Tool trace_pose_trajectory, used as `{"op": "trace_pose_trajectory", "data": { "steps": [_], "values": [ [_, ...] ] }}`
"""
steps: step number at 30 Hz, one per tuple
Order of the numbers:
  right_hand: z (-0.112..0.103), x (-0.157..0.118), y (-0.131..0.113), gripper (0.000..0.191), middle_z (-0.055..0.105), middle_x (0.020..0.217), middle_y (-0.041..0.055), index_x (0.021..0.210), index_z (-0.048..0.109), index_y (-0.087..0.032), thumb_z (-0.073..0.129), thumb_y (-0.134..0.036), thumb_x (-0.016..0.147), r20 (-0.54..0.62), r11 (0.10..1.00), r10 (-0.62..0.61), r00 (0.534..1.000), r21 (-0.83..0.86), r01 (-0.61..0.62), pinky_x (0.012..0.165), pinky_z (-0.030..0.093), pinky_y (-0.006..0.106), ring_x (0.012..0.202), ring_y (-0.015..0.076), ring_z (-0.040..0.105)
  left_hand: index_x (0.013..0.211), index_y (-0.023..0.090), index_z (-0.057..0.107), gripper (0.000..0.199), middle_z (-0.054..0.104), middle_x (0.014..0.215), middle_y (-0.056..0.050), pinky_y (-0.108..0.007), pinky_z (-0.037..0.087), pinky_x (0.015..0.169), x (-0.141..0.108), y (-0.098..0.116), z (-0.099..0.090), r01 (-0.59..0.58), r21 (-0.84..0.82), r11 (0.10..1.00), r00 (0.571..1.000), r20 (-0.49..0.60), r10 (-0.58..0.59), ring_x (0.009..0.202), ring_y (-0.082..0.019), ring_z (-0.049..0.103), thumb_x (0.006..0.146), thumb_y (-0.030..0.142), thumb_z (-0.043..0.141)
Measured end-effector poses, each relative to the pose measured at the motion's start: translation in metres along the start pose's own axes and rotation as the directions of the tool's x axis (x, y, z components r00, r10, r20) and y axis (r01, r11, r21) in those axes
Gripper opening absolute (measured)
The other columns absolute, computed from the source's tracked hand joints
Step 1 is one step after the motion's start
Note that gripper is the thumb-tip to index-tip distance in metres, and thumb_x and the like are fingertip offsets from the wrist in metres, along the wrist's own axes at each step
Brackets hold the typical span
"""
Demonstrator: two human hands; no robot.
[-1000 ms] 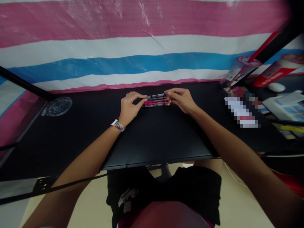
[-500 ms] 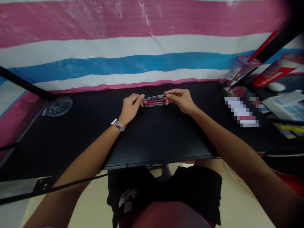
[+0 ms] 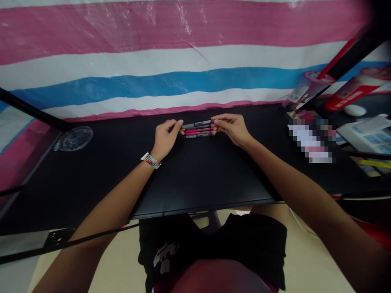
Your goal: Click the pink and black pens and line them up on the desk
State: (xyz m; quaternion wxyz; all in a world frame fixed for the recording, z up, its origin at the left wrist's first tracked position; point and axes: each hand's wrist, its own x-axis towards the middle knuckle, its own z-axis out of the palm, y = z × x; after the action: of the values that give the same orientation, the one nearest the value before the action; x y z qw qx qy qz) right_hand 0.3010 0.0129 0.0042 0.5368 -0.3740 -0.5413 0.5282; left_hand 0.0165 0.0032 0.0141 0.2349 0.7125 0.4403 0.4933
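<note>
Several pens, the upper one a grey and black pen (image 3: 197, 124) with pink pens (image 3: 198, 132) just below it, lie side by side between my hands above the black tabletop. My right hand (image 3: 234, 129) pinches their right ends between thumb and fingers. At their left ends is my left hand (image 3: 165, 138), its thumb and fingertips closed against the ends. Fingers hide the very ends of the pens. A colourful woven band (image 3: 151, 160) circles my left wrist.
A clear plastic lid (image 3: 75, 138) lies on the black table (image 3: 207, 179) at the left. To the right stand a clear cup (image 3: 301, 91) with a red straw and a red and white container (image 3: 351, 91). A striped plastic sheet (image 3: 171, 61) hangs behind.
My left hand has shifted slightly left, so more of the pens' left ends shows. My right hand has stayed nearly in place.
</note>
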Motion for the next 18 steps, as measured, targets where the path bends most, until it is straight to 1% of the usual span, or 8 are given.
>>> {"op": "trace_pose_trajectory", "data": {
  "steps": [2,4,6,9,12,15,16,18],
  "values": [
    [0.0,0.0,0.0,0.039,0.082,0.088,0.0042,0.102,0.088,-0.024,0.1,-0.051,0.076,-0.011,1.0,0.001,1.0,0.002,-0.001,0.08,0.072,0.043,0.072,0.0188,0.076,0.1,0.026,0.073,0.023,0.076,0.083,-0.002,-0.037,0.061,0.087,0.0,-0.001,0.0,-0.004,-0.027,1.0,1.0,-0.001,0.004,0.083,-0.019,0.074,0.103,0.049,0.075],
    [0.0,0.001,-0.001,0.04,0.082,0.087,0.0042,0.101,0.088,-0.024,0.101,-0.052,0.075,-0.026,1.0,0.002,1.0,0.012,-0.002,0.079,0.071,0.042,0.071,0.0184,0.076,0.111,0.027,0.072,0.031,0.078,0.092,-0.002,-0.035,0.061,0.087,0.001,-0.002,0.0,-0.019,-0.072,0.997,1.0,-0.01,0.018,0.088,-0.019,0.075,0.094,0.048,0.086],
    [0.0,0.001,-0.001,0.04,0.082,0.087,0.0043,0.1,0.088,-0.024,0.101,-0.052,0.075,-0.026,1.0,-0.001,1.0,0.02,0.001,0.078,0.07,0.041,0.071,0.0183,0.075,0.1,0.025,0.072,0.028,0.079,0.091,-0.003,-0.035,0.06,0.085,0.001,-0.003,0.0,-0.012,-0.082,0.997,1.0,-0.006,0.012,0.087,-0.019,0.075,0.097,0.051,0.083],
    [0.001,0.001,-0.001,0.042,0.082,0.088,0.0039,0.101,0.087,-0.025,0.101,-0.055,0.075,-0.008,1.0,-0.01,1.0,0.004,0.01,0.078,0.07,0.041,0.072,0.0189,0.075,0.077,0.024,0.07,0.047,0.073,0.07,-0.002,-0.034,0.057,0.076,0.001,-0.004,-0.002,0.031,-0.034,0.999,1.0,0.001,-0.031,0.07,-0.017,0.069,0.108,0.06,0.066],
    [0.001,0.001,0.0,0.043,0.082,0.089,0.0039,0.103,0.086,-0.026,0.099,-0.057,0.076,-0.004,0.999,-0.025,1.0,-0.038,0.025,0.08,0.069,0.043,0.073,0.0192,0.074,0.07,0.024,0.068,0.059,0.064,0.059,0.0,-0.033,0.049,0.063,0.001,-0.007,-0.002,0.055,-0.006,0.998,0.998,-0.024,-0.055,0.057,-0.015,0.06,0.108,0.069,0.061],
    [-0.001,0.002,0.001,0.04,0.081,0.091,0.0051,0.104,0.084,-0.024,0.097,-0.052,0.079,-0.006,0.996,-0.059,0.998,-0.072,0.058,0.083,0.068,0.045,0.076,0.0204,0.075,0.061,0.025,0.06,0.067,0.055,0.052,0.001,-0.033,0.041,0.054,0.001,-0.011,-0.002,0.087,-0.031,0.996,0.995,-0.05,-0.089,0.049,-0.014,0.051,0.108,0.072,0.058],
    [-0.002,0.003,0.002,0.038,0.08,0.092,0.0054,0.104,0.084,-0.024,0.096,-0.051,0.08,-0.008,0.995,-0.066,0.998,-0.079,0.065,0.084,0.068,0.046,0.078,0.0211,0.076,0.06,0.025,0.059,0.067,0.053,0.051,0.001,-0.033,0.041,0.053,0.002,-0.012,-0.001,0.094,-0.037,0.995,0.994,-0.054,-0.096,0.049,-0.013,0.05,0.109,0.071,0.058],
    [-0.004,0.004,0.003,0.035,0.08,0.092,0.0053,0.104,0.083,-0.025,0.095,-0.049,0.081,-0.022,0.994,-0.069,0.997,-0.084,0.067,0.085,0.068,0.047,0.079,0.0219,0.076,0.066,0.025,0.063,0.06,0.06,0.057,0.001,-0.032,0.048,0.058,0.003,-0.014,-0.001,0.079,-0.042,0.996,0.995,-0.059,-0.082,0.054,-0.014,0.057,0.109,0.066,0.061]
  ]
}}
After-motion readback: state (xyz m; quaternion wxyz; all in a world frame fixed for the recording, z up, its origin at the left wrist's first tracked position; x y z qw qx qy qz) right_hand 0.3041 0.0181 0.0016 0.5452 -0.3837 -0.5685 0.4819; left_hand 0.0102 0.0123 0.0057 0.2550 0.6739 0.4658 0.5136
